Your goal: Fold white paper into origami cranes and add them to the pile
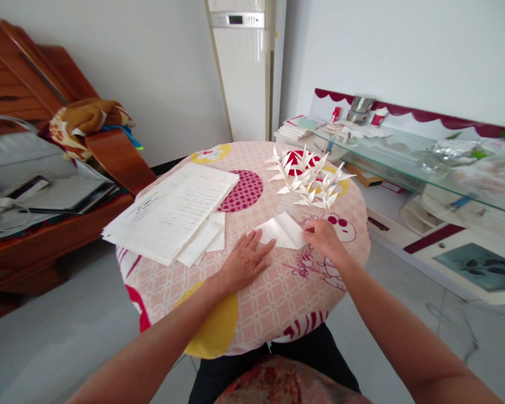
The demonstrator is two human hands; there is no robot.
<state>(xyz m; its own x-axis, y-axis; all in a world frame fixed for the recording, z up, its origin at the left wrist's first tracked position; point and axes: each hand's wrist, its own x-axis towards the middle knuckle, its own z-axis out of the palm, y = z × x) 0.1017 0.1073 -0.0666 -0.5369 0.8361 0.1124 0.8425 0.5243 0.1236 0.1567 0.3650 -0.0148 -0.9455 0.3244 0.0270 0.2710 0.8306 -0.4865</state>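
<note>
A creased sheet of white paper (283,231) lies partly folded on the round table, between my two hands. My left hand (246,259) rests flat on the cloth with its fingers spread, the fingertips touching the paper's left end. At the right corner, my right hand (323,237) pinches the paper between thumb and fingers. Behind the sheet stands a cluster of several folded white paper cranes (311,178). Left of my left hand are smaller cut sheets of paper (202,242), partly covered by a large stack of printed papers (172,207).
A patterned cloth (256,303) covers the round table. To the right runs a glass-topped cabinet (404,157) holding papers, cups and plastic bags. On the left stands a wooden bench (109,163) with a bag (21,146) and a bundled blanket (88,120). A tall white air conditioner (242,78) is behind.
</note>
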